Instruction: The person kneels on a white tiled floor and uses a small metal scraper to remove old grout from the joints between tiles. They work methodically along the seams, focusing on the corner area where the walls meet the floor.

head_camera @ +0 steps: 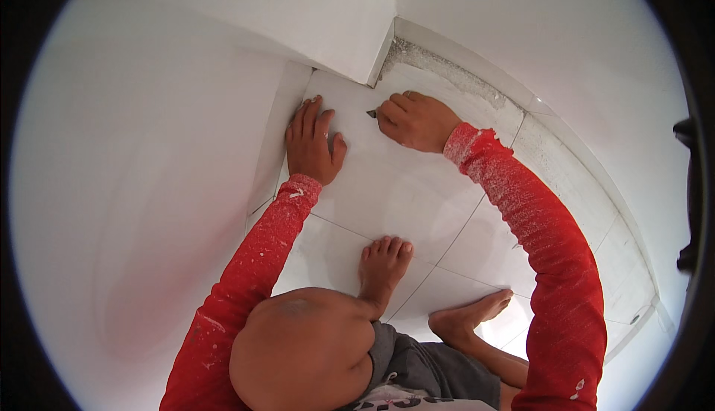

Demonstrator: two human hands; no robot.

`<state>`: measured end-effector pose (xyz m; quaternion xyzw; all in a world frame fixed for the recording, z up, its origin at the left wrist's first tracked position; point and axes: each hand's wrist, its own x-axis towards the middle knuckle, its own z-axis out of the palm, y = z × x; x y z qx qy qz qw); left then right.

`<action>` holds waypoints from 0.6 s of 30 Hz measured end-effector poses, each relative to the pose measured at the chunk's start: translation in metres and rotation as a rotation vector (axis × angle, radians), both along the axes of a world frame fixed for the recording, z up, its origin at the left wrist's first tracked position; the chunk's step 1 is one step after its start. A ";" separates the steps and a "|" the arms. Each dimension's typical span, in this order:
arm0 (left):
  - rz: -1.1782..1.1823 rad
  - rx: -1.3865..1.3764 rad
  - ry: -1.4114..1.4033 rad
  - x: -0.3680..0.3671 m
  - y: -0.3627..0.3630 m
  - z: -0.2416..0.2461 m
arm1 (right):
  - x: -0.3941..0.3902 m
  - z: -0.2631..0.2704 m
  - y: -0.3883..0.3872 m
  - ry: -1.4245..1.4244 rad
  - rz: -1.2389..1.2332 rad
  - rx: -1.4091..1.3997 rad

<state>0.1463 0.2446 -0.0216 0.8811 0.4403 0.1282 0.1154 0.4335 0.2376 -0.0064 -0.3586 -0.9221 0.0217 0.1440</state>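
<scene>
My right hand (416, 120) is closed around a small tool, most of it hidden in the fist. Only its dark pointed blade (372, 113) shows past the fingers, low over the white floor tile (380, 176). My left hand (313, 142) lies palm down with its fingers apart, beside the left tiled skirting (271, 126), and holds nothing. Whether its fingertips touch the skirting or only the floor I cannot tell. Pale dust covers both red sleeves near the wrists.
A white wall corner (371, 78) juts out ahead, between my hands. Grey rough residue (447, 64) runs along the floor by the right skirting (480, 56). Dark grout lines (461, 229) cross the floor. My bare feet (385, 265) and bent knee (301, 349) are close below.
</scene>
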 end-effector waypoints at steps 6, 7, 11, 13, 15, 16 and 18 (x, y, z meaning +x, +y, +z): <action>0.001 0.005 -0.008 0.000 -0.002 -0.001 | 0.006 -0.005 0.003 -0.058 -0.116 0.111; 0.011 -0.008 0.006 0.000 -0.002 -0.001 | 0.008 -0.007 0.004 -0.051 -0.085 0.098; 0.008 -0.001 -0.009 0.000 -0.001 0.000 | 0.003 -0.009 0.002 0.004 -0.107 0.115; 0.005 0.004 -0.022 -0.001 -0.001 0.000 | -0.002 -0.005 0.002 -0.104 -0.307 0.079; -0.006 0.016 -0.025 -0.001 -0.001 0.000 | -0.004 0.000 0.001 -0.123 -0.157 0.056; -0.014 0.026 -0.046 -0.001 0.000 -0.002 | -0.005 0.002 0.000 -0.105 -0.068 0.022; -0.003 0.018 -0.023 -0.001 0.000 -0.002 | -0.004 0.006 0.000 -0.167 0.044 -0.084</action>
